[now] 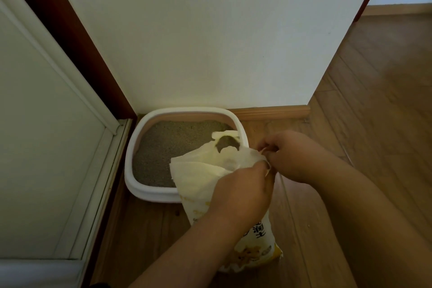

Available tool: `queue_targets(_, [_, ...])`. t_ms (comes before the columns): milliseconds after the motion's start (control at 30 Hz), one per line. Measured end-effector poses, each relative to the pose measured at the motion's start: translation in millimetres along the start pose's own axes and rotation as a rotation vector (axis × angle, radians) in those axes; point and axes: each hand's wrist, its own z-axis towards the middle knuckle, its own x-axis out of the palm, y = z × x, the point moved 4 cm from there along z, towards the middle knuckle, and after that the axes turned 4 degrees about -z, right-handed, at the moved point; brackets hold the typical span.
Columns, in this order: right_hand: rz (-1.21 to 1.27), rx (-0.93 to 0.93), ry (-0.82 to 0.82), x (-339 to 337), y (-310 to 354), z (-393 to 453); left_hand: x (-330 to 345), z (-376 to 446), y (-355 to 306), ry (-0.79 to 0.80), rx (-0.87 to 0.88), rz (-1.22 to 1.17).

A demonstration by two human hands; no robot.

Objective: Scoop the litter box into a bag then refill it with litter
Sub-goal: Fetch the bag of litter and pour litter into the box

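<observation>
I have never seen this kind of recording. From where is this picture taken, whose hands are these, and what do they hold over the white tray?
There is no machine here. A person wears a camera on the head, so the single picture looks forward and down at that person's own two bare hands.

On the wooden floor, in the corner by the wall, stands a white litter box with grey litter inside. In front of it stands a pale yellow litter bag, printed lower down, whose top has a carry hole.

The left hand grips the bag's top corner. The right hand pinches something thin at that same corner; it seems to be a string or strip, perhaps for opening the bag, but I cannot tell for sure.
</observation>
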Motion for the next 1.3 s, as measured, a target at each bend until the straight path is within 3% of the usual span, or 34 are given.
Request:
queue_targets(233, [0.335, -0.116, -0.082, -17.1, 2.2, -10.2, -64.1, -6.3, -3.9, -0.209, -0.012, -0.202])
queue_targets(500, [0.474, -0.290, 0.175, -6.4, 11.8, -12.6, -154.3, -15.8, -1.9, -0.547, 0.023, -0.328])
queue_targets(633, [0.339, -0.275, 0.361, 12.0, 13.5, -12.9, -172.9, -19.4, -7.3, -0.638, 0.096, -0.357])
queue_targets(800, [0.116, -0.229, 0.373, 35.2, 20.0, -7.5, -178.3, -19.1, -5.6, -0.654, 0.103, -0.373])
queue_targets(1300, [0.096, -0.191, 0.484, 92.1, -2.2, 25.1, -211.2, -29.2, -4.7, -0.798, 0.164, -0.459])
